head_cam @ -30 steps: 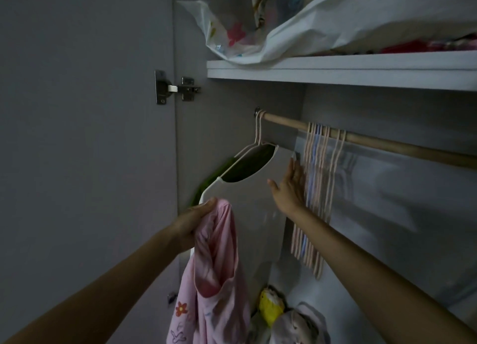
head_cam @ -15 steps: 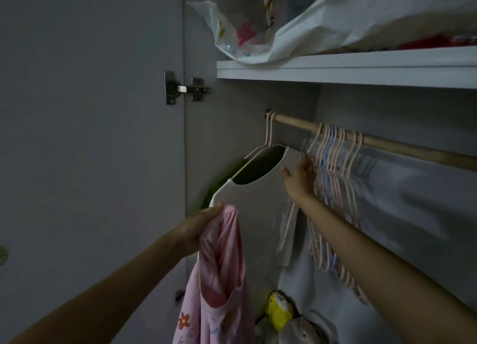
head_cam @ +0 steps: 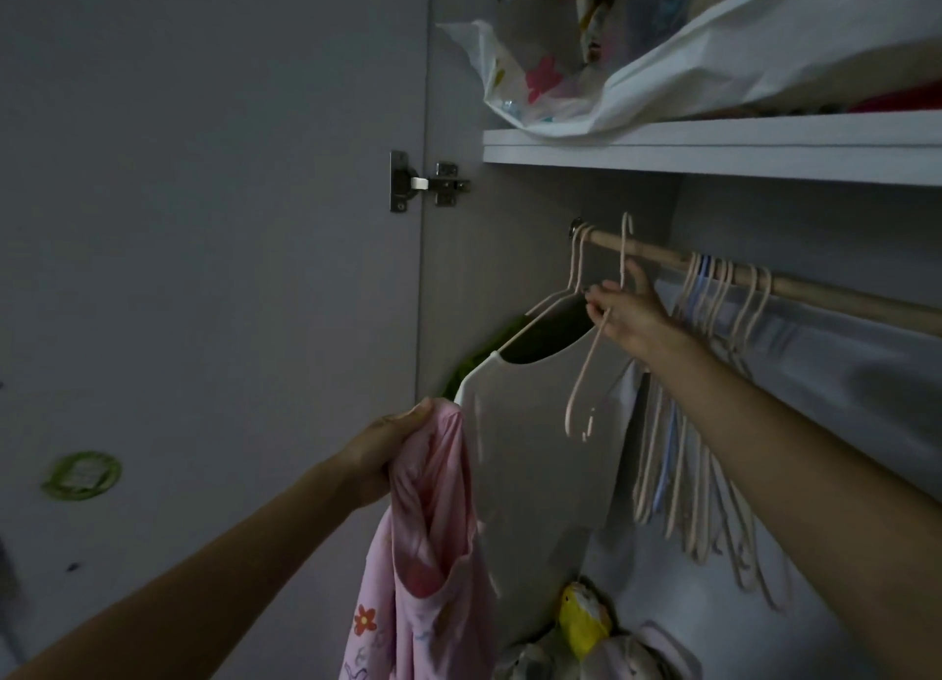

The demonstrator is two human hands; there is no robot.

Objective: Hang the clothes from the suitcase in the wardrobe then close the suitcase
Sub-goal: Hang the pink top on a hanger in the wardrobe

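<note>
Head view. Dim light; wardrobe open, door at 9 o'clock.

Right hand [head_cam: 623,316], near frame centre, pinches the neck of a pink hanger [head_cam: 594,368]. Its hook sits above the rail [head_cam: 795,288], clear of it; the hanger body hangs tilted toward 7 o'clock, in front of the white top [head_cam: 530,455].

Left hand [head_cam: 392,445], at 7 o'clock from the right hand, grips a bunched fold of the pink dress [head_cam: 423,552]. The dress hangs limp below the fist, flower print toward its lower edge, not yet on any hanger.

White top already hangs on its own hanger at the rail's left end. Spare hangers [head_cam: 713,399] bunch on the rail at 3 o'clock from the right hand. Shelf [head_cam: 713,152] above, at 12 o'clock, carries a plastic bag [head_cam: 586,67]. Suitcase not in view.

Step in hand, by my reading: fetch a free hanger for the dress. Task looks partway done: one garment up, one held.

To do it well:
- Bring the hanger down toward 7 o'clock to meet the dress, keeping its hook off the white top's hanger.
- Find the neck opening before threading; the bunched grip hides it.
- Feed one shoulder arm through, then the other, so the straps seat evenly.
- Hook onto the rail between the white top and the spare hangers.

Risk: thin fabric may slide off a tilted hanger.
</note>
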